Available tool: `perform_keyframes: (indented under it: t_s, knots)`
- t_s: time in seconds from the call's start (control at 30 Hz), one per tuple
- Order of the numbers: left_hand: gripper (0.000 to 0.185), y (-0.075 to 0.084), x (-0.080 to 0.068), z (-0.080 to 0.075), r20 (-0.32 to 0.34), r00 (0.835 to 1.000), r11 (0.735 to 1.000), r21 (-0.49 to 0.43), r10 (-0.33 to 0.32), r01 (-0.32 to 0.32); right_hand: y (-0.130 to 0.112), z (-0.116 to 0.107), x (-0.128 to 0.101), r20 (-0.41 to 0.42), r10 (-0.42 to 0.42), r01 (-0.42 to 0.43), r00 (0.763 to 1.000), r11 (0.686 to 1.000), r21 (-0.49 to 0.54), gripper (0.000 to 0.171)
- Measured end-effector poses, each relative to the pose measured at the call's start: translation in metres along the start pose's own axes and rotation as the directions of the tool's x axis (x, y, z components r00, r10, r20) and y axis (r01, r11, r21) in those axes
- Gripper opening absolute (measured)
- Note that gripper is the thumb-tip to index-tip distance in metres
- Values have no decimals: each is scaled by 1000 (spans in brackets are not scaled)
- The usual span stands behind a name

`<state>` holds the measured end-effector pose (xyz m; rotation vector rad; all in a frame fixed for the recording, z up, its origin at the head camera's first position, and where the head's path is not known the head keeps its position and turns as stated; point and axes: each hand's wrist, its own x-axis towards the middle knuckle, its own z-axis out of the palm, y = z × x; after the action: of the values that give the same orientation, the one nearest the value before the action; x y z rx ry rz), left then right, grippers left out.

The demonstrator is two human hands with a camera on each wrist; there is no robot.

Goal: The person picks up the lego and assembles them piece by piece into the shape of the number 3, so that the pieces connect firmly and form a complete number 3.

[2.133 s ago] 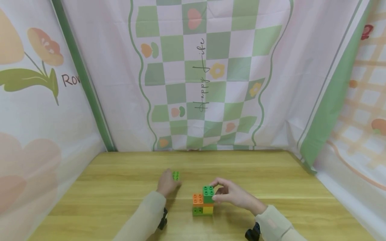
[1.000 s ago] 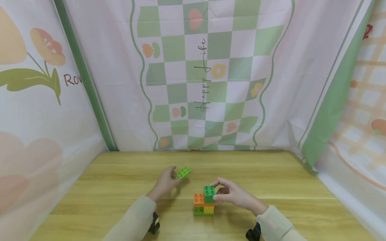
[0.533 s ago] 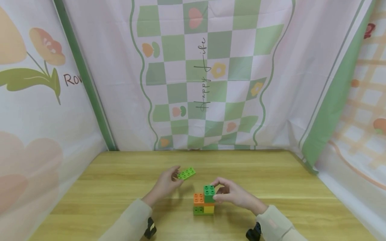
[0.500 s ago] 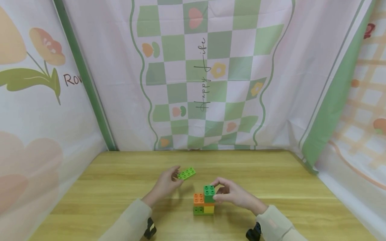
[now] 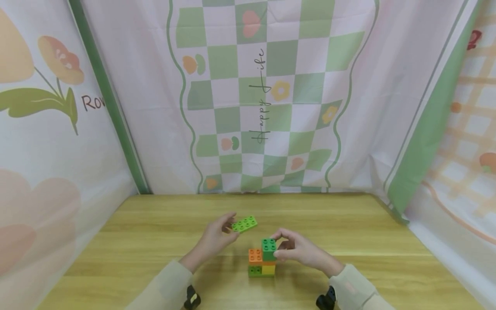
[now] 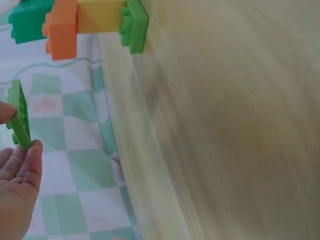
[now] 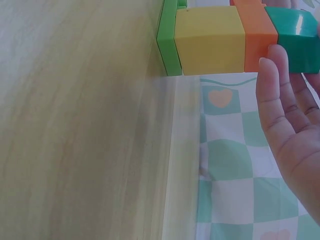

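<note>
The left hand (image 5: pixel 215 236) pinches a flat green plate (image 5: pixel 244 224) at its near-left end, holding it in the air above the desk (image 5: pixel 155 241); the plate's long axis runs left to right, slightly tilted. The block stack (image 5: pixel 261 260) stands on the desk just right of and nearer the person than the plate. The right hand (image 5: pixel 300 250) has its grip closed on the stack's dark green top brick (image 5: pixel 268 249), thumb and fingers curled round it. The left hand is the nearer to the plate.
</note>
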<state>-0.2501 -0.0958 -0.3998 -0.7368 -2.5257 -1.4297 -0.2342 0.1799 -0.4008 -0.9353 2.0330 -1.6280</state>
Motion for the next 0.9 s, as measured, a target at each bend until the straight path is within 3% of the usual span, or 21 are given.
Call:
perform_keyframes:
  t_s: [0.27,0.57,0.9]
  knots:
    - [54,9,-3,1,6,998,998,-20,62,-62,1,1,0,5,-41,41,999,999,-9,30]
    - [51,15,-6,4,4,992,992,-25,123,-123,3,0,-1,-19,-3,3,1000,1000,-13,29]
    - [47,23,-8,11,32,956,956,19,293,-294,3,1,-1,-5,-58,58,998,998,-4,27]
